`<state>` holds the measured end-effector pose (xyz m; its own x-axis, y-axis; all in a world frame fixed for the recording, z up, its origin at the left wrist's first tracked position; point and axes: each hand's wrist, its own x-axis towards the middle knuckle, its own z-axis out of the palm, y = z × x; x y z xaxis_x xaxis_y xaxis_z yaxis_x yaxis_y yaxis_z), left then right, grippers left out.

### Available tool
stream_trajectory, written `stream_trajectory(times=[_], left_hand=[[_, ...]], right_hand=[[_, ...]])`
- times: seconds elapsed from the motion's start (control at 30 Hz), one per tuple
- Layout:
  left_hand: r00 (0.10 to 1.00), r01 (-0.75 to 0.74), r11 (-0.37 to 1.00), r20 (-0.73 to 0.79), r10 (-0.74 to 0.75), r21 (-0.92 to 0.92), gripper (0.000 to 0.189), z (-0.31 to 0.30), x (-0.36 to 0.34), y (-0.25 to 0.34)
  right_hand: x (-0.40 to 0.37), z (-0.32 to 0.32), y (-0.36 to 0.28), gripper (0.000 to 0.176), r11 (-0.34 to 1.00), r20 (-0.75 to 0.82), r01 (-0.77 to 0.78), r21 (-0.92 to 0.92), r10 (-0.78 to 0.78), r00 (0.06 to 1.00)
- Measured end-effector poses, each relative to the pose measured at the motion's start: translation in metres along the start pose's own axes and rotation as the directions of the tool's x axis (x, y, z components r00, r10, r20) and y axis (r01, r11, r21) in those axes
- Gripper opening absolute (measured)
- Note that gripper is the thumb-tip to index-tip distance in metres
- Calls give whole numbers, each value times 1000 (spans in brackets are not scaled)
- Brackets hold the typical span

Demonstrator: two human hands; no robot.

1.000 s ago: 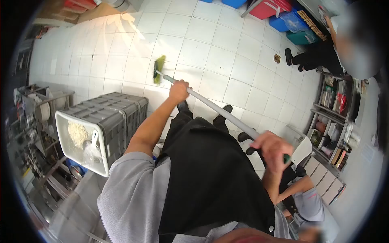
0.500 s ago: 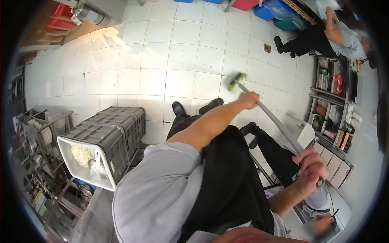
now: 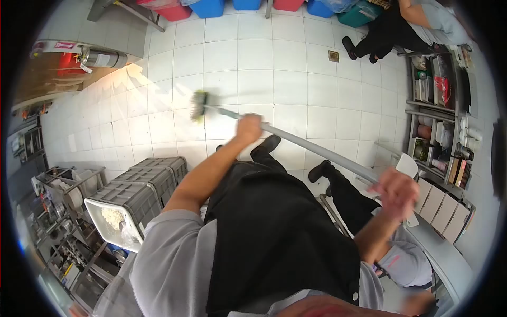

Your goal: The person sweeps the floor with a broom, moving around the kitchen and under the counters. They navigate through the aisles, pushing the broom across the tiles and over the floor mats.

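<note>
A long-handled floor brush (image 3: pixel 317 150) with a grey pole slants across in front of my body. Its head with yellow-green bristles (image 3: pixel 199 106) is on or just above the white tiled floor, blurred by motion. My left hand (image 3: pixel 249 128) is wrapped round the lower part of the pole, near the brush head. Near the pole's upper end, on the right, my right hand (image 3: pixel 398 194) is closed around it, slightly blurred. A black apron (image 3: pixel 285 238) covers my front.
Grey crates (image 3: pixel 138 182) stand at my left, beside a white tub (image 3: pixel 92 214) holding pale food. One person (image 3: pixel 406 261) sits close at my right; another (image 3: pixel 388 31) is at the far right by shelves (image 3: pixel 430 113). Coloured bins (image 3: pixel 206 7) line the back.
The brush head has swept left across the floor, and my left hand has moved left with the pole. My right hand has shifted slightly up and left. The camera view has shifted too.
</note>
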<state>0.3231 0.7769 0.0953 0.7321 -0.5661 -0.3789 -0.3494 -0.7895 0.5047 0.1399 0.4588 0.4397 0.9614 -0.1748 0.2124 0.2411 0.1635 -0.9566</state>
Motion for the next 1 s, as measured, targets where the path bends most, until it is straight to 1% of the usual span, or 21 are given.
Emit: stream_trajectory(times=[0.1,0.13,0.17,0.27,0.3,0.33,0.4,0.43,0.47,0.53,0.57,0.63,0.67,0.7,0.73,0.8,0.83,0.9,0.93,0.97,1.0], left_hand=[[979,-186,965,49,199,-186,32,34,36,130],[938,-331,911,21,346,-245,26,49,50,167],[885,-434,875,81,459,-215,21,35,59,208],[853,-498,816,1,521,-294,21,62,100,270],[884,-437,848,32,467,-301,21,69,121,273],[908,-375,875,67,413,-307,22,77,141,272],[966,-227,927,53,254,-298,17,88,155,233],[965,-255,927,-9,263,-273,16,90,151,195],[972,-231,946,-7,236,-227,27,94,148,152],[974,-174,967,-175,141,-189,20,101,128,57],[977,-138,983,-178,115,-123,19,89,116,12],[985,54,997,-164,-61,-47,22,80,94,-82],[982,152,988,-118,-150,10,19,55,77,-106],[967,246,967,-82,-240,71,19,30,66,-114],[966,248,966,-86,-242,74,19,15,60,-108],[982,189,968,-36,-186,164,26,-6,52,-104],[988,121,979,-112,-104,165,36,13,62,-99],[977,-33,999,-210,30,-14,44,-1,69,-19],[977,-92,988,-205,65,-123,42,2,81,18],[976,-159,981,-166,140,-109,43,-3,93,58],[947,-285,936,-214,241,-208,46,0,109,94]], right_hand=[[-9,-19,-95,52,945,61,205,-255,-196,979],[-10,-15,-115,52,943,64,209,-258,-199,978],[-10,-10,-130,52,911,120,229,-343,-199,973],[6,-23,-109,52,828,230,298,-475,-210,950],[14,-30,-94,53,781,278,340,-523,-221,935],[23,-17,-79,54,782,128,210,-586,-166,978],[32,-31,-48,52,896,33,161,-413,-162,986],[33,-41,-30,52,936,29,141,-321,-139,990],[33,-51,-8,51,967,27,122,-224,-119,993],[32,-48,48,47,996,-38,65,-57,-67,997],[34,-39,74,45,999,-46,-8,-54,5,999],[43,-7,127,44,989,-92,-146,5,146,985],[43,7,138,44,990,-96,-144,9,144,985],[46,18,147,45,982,-84,-186,23,187,979],[50,23,153,46,973,-68,-229,38,231,971],[56,4,145,47,973,-95,-189,134,203,975],[55,-10,134,49,964,-132,-148,221,180,975],[66,-36,74,51,987,-115,-101,126,115,987],[62,-51,44,52,990,-168,-33,134,56,984],[68,-64,6,52,996,-83,34,-84,-41,996],[72,-69,-28,53,977,-25,129,-171,-135,991]])
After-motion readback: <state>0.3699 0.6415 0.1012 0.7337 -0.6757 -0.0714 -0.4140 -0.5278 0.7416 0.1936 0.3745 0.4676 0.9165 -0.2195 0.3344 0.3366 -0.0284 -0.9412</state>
